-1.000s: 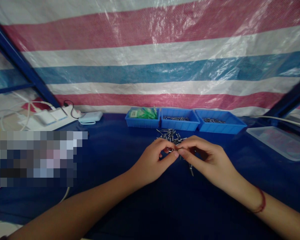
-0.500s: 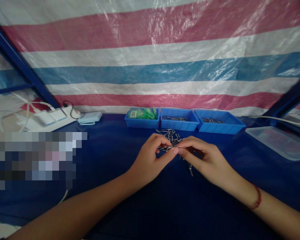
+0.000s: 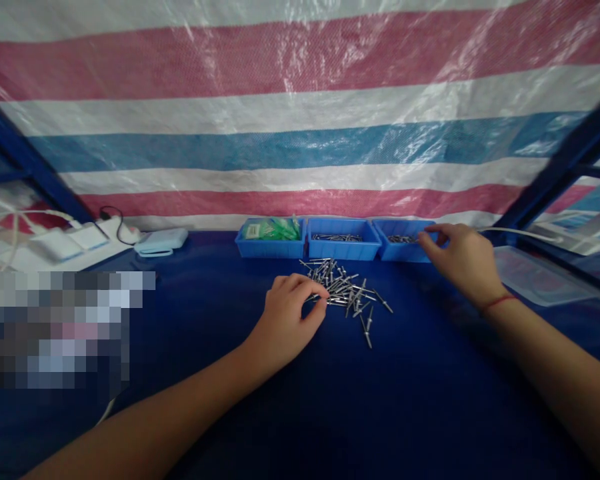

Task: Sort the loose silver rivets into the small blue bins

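no text can be read; the pale label (image 3: 253, 231) on the green packet (image 3: 284, 229) is too small.

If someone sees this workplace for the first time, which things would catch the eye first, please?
Probably the striped sheet, its red, white and blue bands filling the background. Next, the heap of rivet-like metal pieces on the dark blue table, with the left hand at its left edge. Behind stand three blue bins in a row, the right hand by the rightmost.
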`<act>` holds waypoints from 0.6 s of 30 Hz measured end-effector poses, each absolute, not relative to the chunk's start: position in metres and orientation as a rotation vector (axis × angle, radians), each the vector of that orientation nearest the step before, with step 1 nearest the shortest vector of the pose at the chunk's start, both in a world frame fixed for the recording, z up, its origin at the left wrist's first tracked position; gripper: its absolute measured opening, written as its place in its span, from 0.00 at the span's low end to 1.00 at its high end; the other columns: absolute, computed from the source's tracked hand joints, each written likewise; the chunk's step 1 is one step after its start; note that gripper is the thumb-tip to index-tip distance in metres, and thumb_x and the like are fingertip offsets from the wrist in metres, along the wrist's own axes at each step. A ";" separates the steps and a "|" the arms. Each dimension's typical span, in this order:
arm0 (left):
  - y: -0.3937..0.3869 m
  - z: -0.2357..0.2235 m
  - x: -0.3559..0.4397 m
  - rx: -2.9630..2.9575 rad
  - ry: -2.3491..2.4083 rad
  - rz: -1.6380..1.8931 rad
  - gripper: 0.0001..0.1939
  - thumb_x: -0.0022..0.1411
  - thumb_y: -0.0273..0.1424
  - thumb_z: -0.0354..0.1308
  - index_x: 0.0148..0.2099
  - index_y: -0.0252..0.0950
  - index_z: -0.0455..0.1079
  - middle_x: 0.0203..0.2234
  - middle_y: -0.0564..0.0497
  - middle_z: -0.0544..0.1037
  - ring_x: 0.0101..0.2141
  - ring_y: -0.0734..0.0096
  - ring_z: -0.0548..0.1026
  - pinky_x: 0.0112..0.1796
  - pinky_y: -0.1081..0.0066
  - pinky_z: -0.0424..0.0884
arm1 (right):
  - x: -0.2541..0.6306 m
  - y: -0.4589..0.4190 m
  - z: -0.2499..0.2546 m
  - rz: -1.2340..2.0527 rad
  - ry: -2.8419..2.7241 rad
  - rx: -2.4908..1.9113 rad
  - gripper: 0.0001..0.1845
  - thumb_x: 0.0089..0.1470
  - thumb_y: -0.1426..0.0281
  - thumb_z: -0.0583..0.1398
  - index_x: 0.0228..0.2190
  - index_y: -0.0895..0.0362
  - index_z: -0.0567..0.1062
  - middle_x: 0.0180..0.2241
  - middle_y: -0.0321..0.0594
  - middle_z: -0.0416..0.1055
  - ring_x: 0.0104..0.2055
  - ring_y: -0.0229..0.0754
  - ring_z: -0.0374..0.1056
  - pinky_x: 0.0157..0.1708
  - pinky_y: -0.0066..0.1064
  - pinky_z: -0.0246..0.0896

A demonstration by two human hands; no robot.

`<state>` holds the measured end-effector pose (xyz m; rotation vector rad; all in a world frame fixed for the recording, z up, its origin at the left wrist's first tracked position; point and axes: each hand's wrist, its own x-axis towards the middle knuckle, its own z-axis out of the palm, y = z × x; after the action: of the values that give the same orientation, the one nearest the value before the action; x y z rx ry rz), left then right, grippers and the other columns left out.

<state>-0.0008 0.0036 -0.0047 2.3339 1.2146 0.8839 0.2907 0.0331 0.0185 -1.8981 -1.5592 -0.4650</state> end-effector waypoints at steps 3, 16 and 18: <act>0.006 -0.007 -0.003 2.524 1.243 0.794 0.08 0.61 0.29 0.53 0.40 0.41 0.72 0.39 0.50 0.73 0.44 0.60 0.66 0.42 0.60 0.61 | 0.288 0.034 0.016 -0.480 -1.553 -1.882 0.16 0.52 0.62 0.55 0.38 0.59 0.74 0.28 0.45 0.70 0.33 0.49 0.66 0.31 0.38 0.56; 0.003 -0.006 -0.001 2.718 1.309 0.568 0.08 0.63 0.33 0.50 0.40 0.41 0.71 0.41 0.51 0.72 0.44 0.60 0.65 0.40 0.61 0.60 | 0.213 -0.004 0.015 -0.121 -1.925 -1.324 0.07 0.55 0.69 0.56 0.34 0.56 0.74 0.29 0.39 0.73 0.31 0.41 0.68 0.33 0.33 0.61; 0.003 -0.008 -0.001 2.716 1.339 0.565 0.08 0.63 0.33 0.50 0.40 0.40 0.70 0.41 0.50 0.71 0.44 0.60 0.65 0.40 0.60 0.60 | 0.203 -0.011 0.015 -0.060 -1.948 -1.276 0.06 0.55 0.70 0.56 0.32 0.55 0.74 0.28 0.38 0.73 0.31 0.40 0.69 0.33 0.33 0.61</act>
<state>-0.0009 0.0028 -0.0077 2.7164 1.3391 0.5649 0.2032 -0.0108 0.0150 -1.2759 -1.9483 -0.0599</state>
